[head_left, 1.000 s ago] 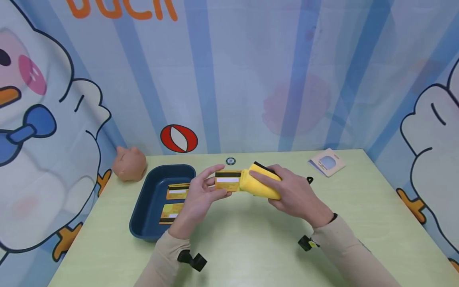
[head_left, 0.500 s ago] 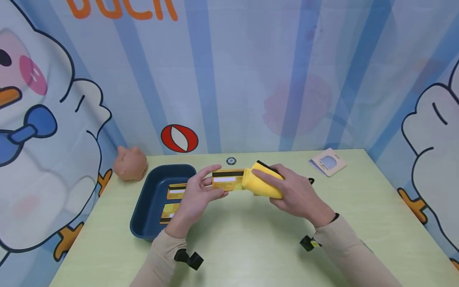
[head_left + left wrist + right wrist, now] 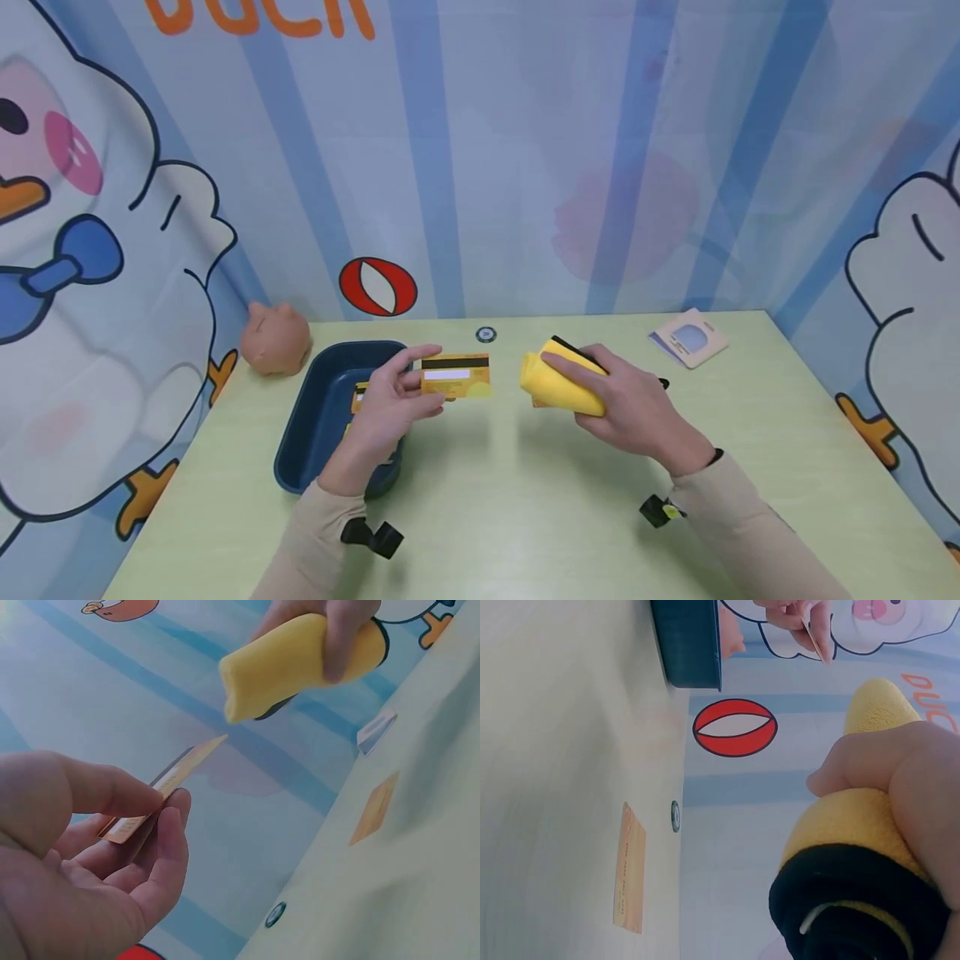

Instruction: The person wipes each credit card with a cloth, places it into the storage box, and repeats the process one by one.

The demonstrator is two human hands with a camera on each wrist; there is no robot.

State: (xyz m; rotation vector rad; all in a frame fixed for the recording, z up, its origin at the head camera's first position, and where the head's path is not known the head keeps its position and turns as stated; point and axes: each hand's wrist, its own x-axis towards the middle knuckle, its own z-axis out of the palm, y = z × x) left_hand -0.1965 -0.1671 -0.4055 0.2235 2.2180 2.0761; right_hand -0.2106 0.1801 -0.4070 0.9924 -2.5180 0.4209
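My left hand (image 3: 382, 408) pinches a yellow bank card (image 3: 456, 375) between thumb and fingers. The card's dark stripe and white strip face up in the head view. To its right, my right hand (image 3: 630, 408) grips a bundled yellow cloth (image 3: 562, 383) with black trim, its fingers curled round it. A gap separates card and cloth. Both hands are raised above the table. Another card (image 3: 630, 874) lies flat on the table, mostly hidden under the cloth in the head view. Behind my left hand, the dark blue tray (image 3: 296, 442) holds more yellow cards, partly covered by that hand.
A pink piggy bank (image 3: 275, 340) stands at the table's back left corner. By the back edge lies a small round chip (image 3: 486, 334). A pale folded booklet (image 3: 688, 338) rests at the back right. A printed duck curtain (image 3: 495, 167) hangs behind the table (image 3: 510, 533).
My left hand has moved left with the bank card, drawing it away from the cloth. My right hand has shifted slightly right, still gripping the cloth.
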